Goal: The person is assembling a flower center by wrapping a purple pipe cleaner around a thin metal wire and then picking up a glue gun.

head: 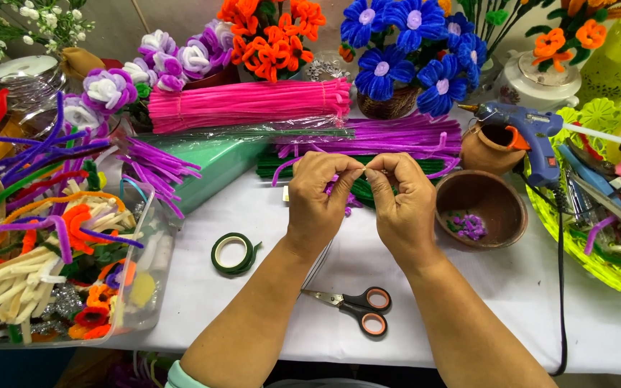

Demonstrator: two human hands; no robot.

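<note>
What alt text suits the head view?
Two hands, left hand and right hand, pinch a purple pipe cleaner piece over a white table. Scissors, green tape roll and a brown bowl lie nearby.

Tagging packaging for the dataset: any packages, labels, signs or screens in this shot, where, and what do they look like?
No signs, screens or readable labels.
Plastic sleeve: clear, long, holding thin green stems, behind the hands.
Plastic bin: clear, rectangular, left side, full of mixed-colour pipe cleaner scraps.
Tape roll: small green ring left of the left hand.
</note>
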